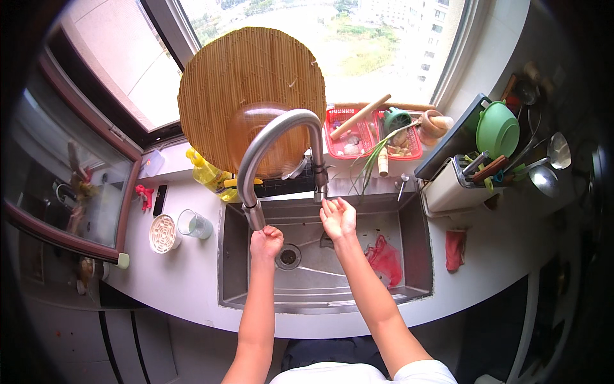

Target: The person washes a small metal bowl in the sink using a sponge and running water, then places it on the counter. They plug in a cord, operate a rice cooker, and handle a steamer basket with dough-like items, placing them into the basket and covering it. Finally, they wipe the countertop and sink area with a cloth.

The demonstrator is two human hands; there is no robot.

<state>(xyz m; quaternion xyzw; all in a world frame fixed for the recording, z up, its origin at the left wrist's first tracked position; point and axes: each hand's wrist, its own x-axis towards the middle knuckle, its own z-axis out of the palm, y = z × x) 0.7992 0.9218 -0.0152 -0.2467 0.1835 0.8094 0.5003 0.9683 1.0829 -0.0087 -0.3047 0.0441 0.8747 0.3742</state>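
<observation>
A tall brushed-metal kitchen faucet (283,126) arches over the stainless steel sink (307,301). My left hand (266,242), curled into a loose fist, is right at the end of the spray head (254,218); I see nothing held in it. Palm up and fingers apart, my right hand (339,218) is just below the faucet's base (320,191). Under my hands lie the sink drain (288,257) and, to the right, a red mesh bag (386,259). No water stream is plainly visible.
Behind the faucet lean a round reed mat (249,67) and a translucent bowl. A yellow bottle (211,175), a glass (195,224) and a white perforated container (164,234) stand left. Red baskets (350,152), a knife block (448,192) and a red cloth (454,249) are right.
</observation>
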